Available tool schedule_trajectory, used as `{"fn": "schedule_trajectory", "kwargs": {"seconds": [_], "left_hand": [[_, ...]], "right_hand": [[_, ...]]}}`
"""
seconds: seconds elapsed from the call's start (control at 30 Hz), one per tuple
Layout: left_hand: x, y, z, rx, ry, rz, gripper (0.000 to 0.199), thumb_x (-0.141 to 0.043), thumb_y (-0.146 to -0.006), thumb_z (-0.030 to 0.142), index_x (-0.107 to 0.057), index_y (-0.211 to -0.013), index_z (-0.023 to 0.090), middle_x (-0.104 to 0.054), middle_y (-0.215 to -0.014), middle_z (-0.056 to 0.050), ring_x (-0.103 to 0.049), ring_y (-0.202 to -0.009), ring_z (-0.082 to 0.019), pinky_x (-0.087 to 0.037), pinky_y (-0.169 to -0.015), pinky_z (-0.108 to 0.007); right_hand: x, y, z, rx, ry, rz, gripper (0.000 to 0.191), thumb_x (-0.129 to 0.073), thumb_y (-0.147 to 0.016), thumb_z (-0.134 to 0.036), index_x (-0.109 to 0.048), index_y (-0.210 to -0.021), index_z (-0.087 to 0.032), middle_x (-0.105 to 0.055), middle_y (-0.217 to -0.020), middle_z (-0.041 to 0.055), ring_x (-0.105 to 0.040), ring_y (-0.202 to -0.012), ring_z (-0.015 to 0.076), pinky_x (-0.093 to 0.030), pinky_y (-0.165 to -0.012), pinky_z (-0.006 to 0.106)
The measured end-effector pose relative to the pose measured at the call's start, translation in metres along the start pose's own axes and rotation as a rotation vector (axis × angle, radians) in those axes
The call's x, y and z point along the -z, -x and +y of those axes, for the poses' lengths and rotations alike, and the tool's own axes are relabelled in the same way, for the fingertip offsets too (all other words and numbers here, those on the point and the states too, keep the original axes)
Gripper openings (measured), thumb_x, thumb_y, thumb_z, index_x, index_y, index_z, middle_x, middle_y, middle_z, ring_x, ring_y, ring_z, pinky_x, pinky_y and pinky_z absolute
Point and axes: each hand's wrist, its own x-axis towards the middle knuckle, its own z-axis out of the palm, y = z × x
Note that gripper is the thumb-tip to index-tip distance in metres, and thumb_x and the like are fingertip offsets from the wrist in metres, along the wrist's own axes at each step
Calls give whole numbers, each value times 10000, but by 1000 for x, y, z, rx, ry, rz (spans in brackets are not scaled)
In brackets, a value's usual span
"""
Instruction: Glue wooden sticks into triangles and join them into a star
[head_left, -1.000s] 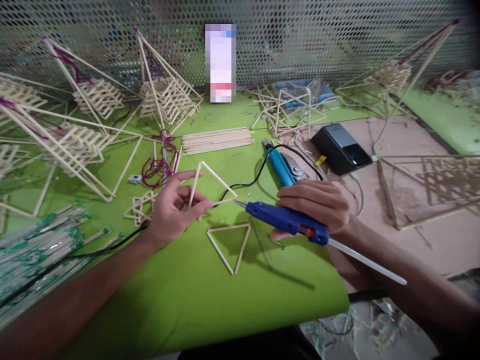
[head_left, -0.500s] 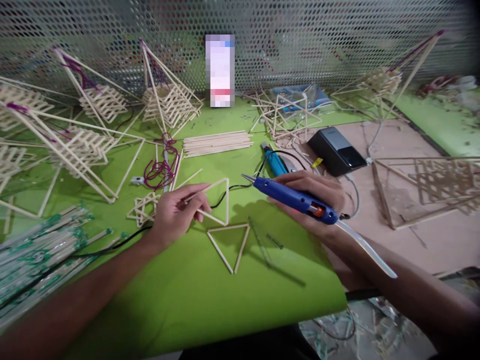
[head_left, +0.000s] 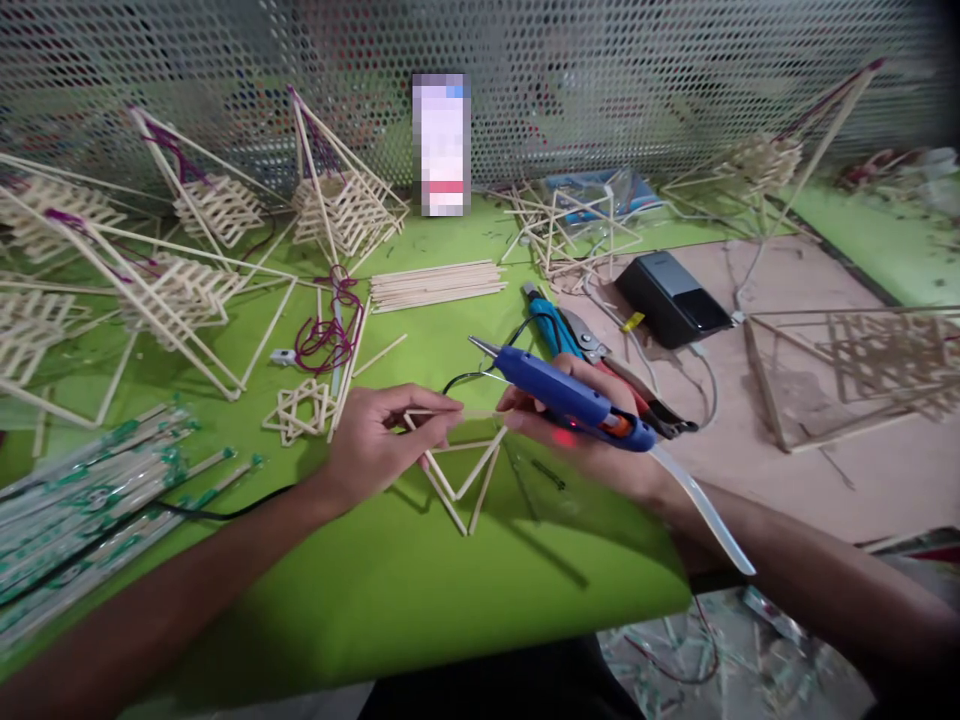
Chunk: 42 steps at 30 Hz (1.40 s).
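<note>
My left hand (head_left: 382, 440) was closed in a narrow pinch on the far stick of a triangle (head_left: 480, 464), just left of and nearer me than the glue gun (head_left: 555, 385). My right hand (head_left: 581, 455) pinched the triangle's right corner while also gripping the glue gun, whose tip pointed off beyond my fingers, likely to spare them heat. Holding it from both sides seemed to keep the thin frame steady. Below it, a second triangle (head_left: 484, 491) lay on the counter (head_left: 450, 620), nearer me than the glue gun; whether the two touched, I couldn't tell. Just beyond the glue gun lay the cutters (head_left: 591, 345), presumably for easy reach. Farther beyond and left of it, loose sticks (head_left: 439, 288) lay side by side, perhaps for picking singly.
</note>
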Motion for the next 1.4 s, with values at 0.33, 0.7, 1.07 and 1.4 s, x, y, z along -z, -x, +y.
{"fn": "schedule_trajectory", "kwargs": {"seconds": [0.33,0.7,1.07,1.4], "left_hand": [[5,-1,-22,39,93,64,40,-711,-889,188,-745,-872,202,-729,-701,-14,-668,-471,-115,-582,-387,-188],[25,-15,-33,11,84,210,88,-703,-904,268,-739,-855,204,-690,-645,4,-615,-428,-98,-532,-368,-184],[39,-21,-43,25,52,295,184,-728,-878,361,-704,-829,185,-634,-568,30,-558,-383,-78,-456,-339,-155],[35,-19,-35,39,25,282,234,-728,-877,385,-691,-785,174,-608,-506,47,-504,-329,-62,-395,-307,-144]], "right_hand": [[-4,-4,3,7,-21,96,309,-863,-693,-259,-563,-760,-235,-708,-826,-22,-673,-753,164,-532,-694,300],[9,-10,9,120,16,31,266,-838,-741,-266,-580,-797,-229,-739,-892,-1,-702,-815,184,-558,-741,325],[38,-18,16,500,416,-146,325,-853,-737,-398,-665,-940,-228,-736,-867,25,-689,-695,155,-545,-620,272],[40,-17,17,668,481,-206,392,-750,-795,-561,-708,-1026,-247,-762,-928,68,-739,-791,208,-604,-617,313]]}}
